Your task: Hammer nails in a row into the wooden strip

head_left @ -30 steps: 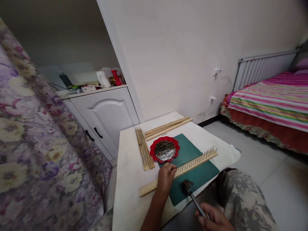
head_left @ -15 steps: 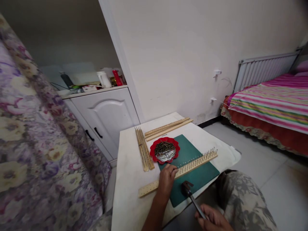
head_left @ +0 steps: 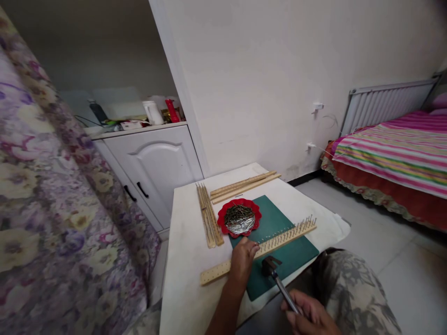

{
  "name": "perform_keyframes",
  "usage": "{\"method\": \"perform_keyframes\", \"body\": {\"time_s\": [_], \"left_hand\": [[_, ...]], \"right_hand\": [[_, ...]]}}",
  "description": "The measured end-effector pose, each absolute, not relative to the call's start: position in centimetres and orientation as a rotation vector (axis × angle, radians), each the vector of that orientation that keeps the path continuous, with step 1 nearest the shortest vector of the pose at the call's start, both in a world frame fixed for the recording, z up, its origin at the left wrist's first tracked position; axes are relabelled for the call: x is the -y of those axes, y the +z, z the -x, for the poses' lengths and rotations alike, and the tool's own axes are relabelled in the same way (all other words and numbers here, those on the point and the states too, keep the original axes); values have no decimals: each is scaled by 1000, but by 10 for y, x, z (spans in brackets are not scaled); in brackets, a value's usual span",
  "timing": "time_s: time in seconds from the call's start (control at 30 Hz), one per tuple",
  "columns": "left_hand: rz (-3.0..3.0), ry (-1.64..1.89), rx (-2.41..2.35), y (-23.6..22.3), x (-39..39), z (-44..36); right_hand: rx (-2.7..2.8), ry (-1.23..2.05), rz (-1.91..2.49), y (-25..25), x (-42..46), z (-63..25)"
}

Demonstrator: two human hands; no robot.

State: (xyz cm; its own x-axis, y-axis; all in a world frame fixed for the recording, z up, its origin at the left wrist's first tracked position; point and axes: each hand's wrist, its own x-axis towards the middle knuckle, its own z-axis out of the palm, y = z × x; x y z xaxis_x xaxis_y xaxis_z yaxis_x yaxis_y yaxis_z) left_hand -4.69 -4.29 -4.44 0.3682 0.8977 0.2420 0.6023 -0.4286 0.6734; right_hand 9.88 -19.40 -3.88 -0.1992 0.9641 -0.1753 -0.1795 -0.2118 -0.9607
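A pale wooden strip (head_left: 216, 272) with rows of holes lies slantwise over a green mat (head_left: 268, 209). Upright nails (head_left: 296, 230) stand along its right part. My left hand (head_left: 242, 256) rests over the strip at the left end of the nail row, thumb and fingertips pinched on a nail that the fingers mostly hide. My right hand (head_left: 307, 311) is closed round the handle of a claw hammer (head_left: 284, 289). The hammer's head is just above the mat, on the near side of the strip, apart from the nails. Behind my left hand sits a red scalloped dish (head_left: 256, 204) full of loose nails (head_left: 239, 217).
More wooden strips (head_left: 210, 218) lie left of the dish, and others (head_left: 244, 185) along the back of the white-covered table (head_left: 185, 274). One loose nail lies behind the dish. My knee (head_left: 352, 284) is at the table's right front edge. A floral curtain (head_left: 70, 209) hangs at left.
The hammer head has risen slightly, a little closer to the strip. My left hand keeps its pinch at the nail row. The view has shifted slightly.
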Motion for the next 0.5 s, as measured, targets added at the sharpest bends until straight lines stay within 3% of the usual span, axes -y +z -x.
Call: {"method": "perform_keyframes", "body": {"time_s": [0.27,0.5], "left_hand": [[-2174,814,-1321,-50,41,48],[-2145,829,-1288,-50,39,47]], "right_hand": [[1112,1455,1080,-5,160,-93],[1146,1443,1079,-11,142,-85]]}}
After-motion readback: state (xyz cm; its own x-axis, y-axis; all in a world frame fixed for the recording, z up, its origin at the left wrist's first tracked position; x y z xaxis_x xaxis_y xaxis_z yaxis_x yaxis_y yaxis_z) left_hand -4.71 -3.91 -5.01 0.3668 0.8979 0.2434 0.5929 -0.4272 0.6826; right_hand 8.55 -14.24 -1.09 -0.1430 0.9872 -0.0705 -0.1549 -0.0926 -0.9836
